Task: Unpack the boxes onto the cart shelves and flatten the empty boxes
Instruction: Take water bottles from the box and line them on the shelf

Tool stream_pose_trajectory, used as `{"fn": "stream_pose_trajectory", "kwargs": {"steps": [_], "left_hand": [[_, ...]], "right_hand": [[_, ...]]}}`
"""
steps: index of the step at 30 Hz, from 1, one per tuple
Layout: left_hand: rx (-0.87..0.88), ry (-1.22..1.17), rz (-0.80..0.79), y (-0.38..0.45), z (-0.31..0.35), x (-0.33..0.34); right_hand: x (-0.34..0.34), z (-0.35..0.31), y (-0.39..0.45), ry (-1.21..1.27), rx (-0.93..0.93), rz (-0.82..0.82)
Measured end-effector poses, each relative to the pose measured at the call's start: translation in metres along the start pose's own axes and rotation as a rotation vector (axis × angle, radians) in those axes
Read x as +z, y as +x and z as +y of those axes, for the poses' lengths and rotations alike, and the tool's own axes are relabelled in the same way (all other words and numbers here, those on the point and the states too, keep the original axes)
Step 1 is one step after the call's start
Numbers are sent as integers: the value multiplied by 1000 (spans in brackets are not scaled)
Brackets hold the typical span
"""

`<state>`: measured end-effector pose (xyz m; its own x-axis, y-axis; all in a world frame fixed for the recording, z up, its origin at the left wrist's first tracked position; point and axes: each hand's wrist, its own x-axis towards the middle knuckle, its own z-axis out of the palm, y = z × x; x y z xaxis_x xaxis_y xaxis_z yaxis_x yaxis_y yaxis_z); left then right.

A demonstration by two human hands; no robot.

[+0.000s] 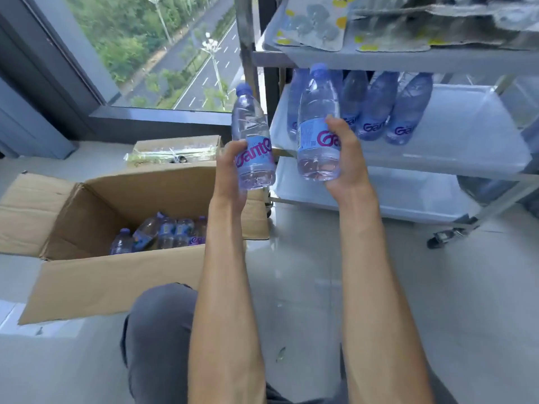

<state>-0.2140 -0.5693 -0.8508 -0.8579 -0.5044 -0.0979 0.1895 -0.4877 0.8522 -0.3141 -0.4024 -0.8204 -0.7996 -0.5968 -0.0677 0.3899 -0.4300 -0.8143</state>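
Observation:
My left hand (229,173) grips a water bottle (251,126) with a blue cap, held upright just left of the cart. In my right hand (348,161) is a second bottle (316,112), held in front of the cart's middle shelf (466,135). Several more bottles (379,109) stand at the back left of that shelf. To my left, an open cardboard box (96,284) sits on the floor with several bottles (163,233) lying inside.
The cart's top shelf (408,58) carries flattened packaging with yellow print. A white bottom shelf (408,193) sits low, with a caster (440,239) at its right. A second smaller box (175,151) stands by the window. My knee (163,330) is in the foreground.

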Motion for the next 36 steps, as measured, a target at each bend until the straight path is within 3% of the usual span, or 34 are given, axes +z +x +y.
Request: {"fn": "stream_pose_trajectory", "kwargs": {"steps": [4,10,19,21,27,31,36], "left_hand": [[-1,-35,-57,-16,-26,68],[76,-150,-111,-28,-48,128],[-131,-169,-169,-64,-91,155],[-154,-118,-186,-66,-93,159],[-73,167,-235,-60,-93,168],[-27,114,-277,-56,-93,171],[-135,19,-309,-64,-102,181]], "right_hand": [[-43,-37,-40,-196,-93,204],[-88,-70,-92,-304,-270,259],[-119,-76,-135,-34,-123,258],[-128,-80,-138,-81,-101,286],[-143,-83,-140,-286,-299,426],[-147,-86,-141,-320,-322,447],[-152,-86,-147,-306,-303,473]]}}
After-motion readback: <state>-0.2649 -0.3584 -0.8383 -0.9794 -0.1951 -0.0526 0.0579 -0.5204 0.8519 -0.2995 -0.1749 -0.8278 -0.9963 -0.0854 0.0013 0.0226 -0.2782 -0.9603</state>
